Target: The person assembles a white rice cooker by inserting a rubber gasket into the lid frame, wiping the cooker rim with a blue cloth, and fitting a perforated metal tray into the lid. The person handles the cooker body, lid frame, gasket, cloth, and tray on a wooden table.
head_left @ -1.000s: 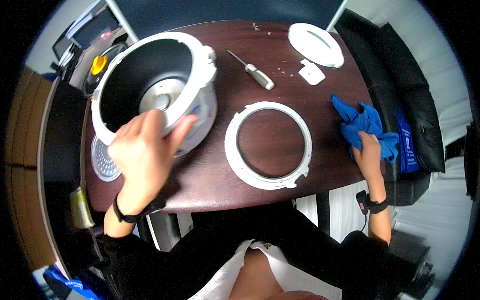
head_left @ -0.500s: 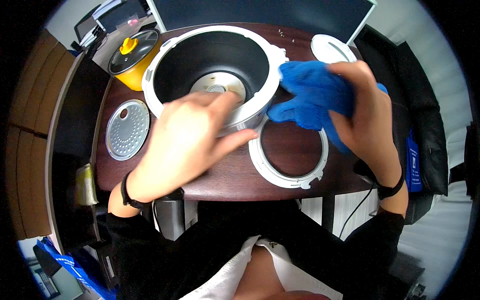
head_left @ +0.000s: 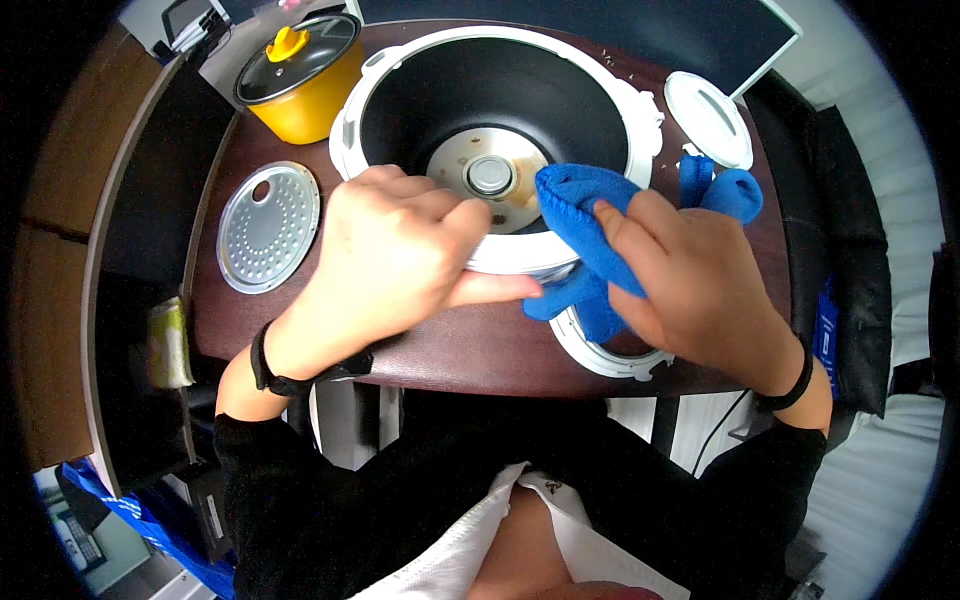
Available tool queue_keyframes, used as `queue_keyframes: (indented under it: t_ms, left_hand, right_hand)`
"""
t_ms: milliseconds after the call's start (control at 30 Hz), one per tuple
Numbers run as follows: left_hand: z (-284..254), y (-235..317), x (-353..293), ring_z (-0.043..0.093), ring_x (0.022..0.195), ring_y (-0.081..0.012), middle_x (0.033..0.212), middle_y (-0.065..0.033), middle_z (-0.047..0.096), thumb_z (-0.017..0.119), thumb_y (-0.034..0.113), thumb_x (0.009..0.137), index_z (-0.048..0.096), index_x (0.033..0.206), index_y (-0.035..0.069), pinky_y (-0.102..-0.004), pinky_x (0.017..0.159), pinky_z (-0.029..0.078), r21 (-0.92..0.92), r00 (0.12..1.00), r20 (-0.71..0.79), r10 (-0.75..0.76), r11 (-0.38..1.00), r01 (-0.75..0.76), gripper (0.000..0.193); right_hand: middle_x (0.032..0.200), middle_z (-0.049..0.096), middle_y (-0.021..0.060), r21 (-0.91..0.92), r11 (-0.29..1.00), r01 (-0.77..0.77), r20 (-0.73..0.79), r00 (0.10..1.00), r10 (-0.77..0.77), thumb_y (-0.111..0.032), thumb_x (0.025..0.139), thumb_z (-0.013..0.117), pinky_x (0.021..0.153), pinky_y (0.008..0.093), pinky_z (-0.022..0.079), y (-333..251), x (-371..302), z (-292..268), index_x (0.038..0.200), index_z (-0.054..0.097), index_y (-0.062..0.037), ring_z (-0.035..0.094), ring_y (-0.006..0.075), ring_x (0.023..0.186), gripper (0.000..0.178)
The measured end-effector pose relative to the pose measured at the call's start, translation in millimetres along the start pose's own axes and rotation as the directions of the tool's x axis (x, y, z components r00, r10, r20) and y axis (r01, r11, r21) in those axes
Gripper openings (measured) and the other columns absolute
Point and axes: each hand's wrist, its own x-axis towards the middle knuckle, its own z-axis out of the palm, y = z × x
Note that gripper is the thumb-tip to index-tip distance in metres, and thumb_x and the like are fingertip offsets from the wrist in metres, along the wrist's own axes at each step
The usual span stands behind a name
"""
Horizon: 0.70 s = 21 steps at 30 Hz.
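A white rice cooker body (head_left: 496, 262) with a dark inside stands on the table in front of me. At its bottom, the round metal heating plate (head_left: 450, 160) shows brownish stains. My left hand (head_left: 400, 245) is closed over the cooker's near rim, with the thumb stretched along the outside. In my right hand (head_left: 680, 270) is a bunched blue cloth (head_left: 582, 205), held at the near right rim, its upper fold reaching over the opening. The lower folds hang over a white ring (head_left: 600, 362), hiding part of it. More blue cloth (head_left: 738, 195) shows behind my right hand.
On the left lie a perforated metal disc (head_left: 268, 230) and, farther back, a yellow pot (head_left: 310, 112) with a glass lid. An oval white cover (head_left: 708, 120) rests at the back right. Small crumbs are scattered behind the cooker. A dark divider panel (head_left: 560, 18) edges the table's far side.
My right hand has brought the blue cloth left, from beside the cooker to its near right rim. My left hand stays at the near rim. The whole view has shifted a little.
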Motion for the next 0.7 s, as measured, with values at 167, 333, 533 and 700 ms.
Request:
queue_keyframes:
  t_ms: [167,333,533,700]
  left_hand:
    - [5,43,3,0.059,0.050,-0.0177,0.057,-0.0018,0.056,0.068,0.062,0.078,0.054,0.067,0.008,-0.0302,0.050,0.043,0.067,0.977,-0.060,-0.206,0.976,0.209,0.056]
    - [-21,11,-3,0.059,0.055,-0.0270,0.060,-0.0075,0.054,0.074,0.064,0.071,0.055,0.070,0.006,-0.0387,0.052,0.046,-0.107,0.987,0.114,-0.112,0.986,0.124,0.060]
    - [-12,-44,-18,0.052,0.054,-0.0267,0.057,-0.0063,0.047,0.081,0.063,0.054,0.053,0.058,0.006,-0.0377,0.050,0.040,-0.139,0.993,-0.004,0.120,0.983,-0.120,0.063]
    - [-4,-15,-12,0.052,0.050,-0.0235,0.055,-0.0042,0.048,0.080,0.062,0.057,0.051,0.055,0.009,-0.0351,0.048,0.041,-0.076,0.994,-0.059,0.087,0.993,-0.092,0.061]
  right_hand:
    - [0.091,0.056,0.0128,0.023,1.000,0.017,-0.039,0.999,-0.016,-0.013,0.072,0.071,0.060,0.0342,0.046,-5,3,3,0.117,0.063,0.0025,0.060,0.0260,0.068,0.048]
    - [0.094,0.059,0.0114,-0.063,0.995,-0.075,-0.020,0.997,0.073,-0.016,0.074,0.070,0.060,0.0362,0.047,13,-4,-1,0.114,0.064,-0.0032,0.062,0.0266,0.067,0.042]
    - [0.099,0.060,0.0109,-0.136,0.984,-0.115,-0.039,0.993,0.110,-0.019,0.076,0.071,0.062,0.0402,0.051,28,0,0,0.112,0.063,-0.0057,0.066,0.0287,0.073,0.039]
    - [0.094,0.059,0.0128,-0.125,0.989,-0.075,-0.047,0.996,0.070,-0.013,0.074,0.069,0.058,0.0359,0.044,10,-6,0,0.108,0.064,0.0018,0.057,0.0252,0.062,0.038]
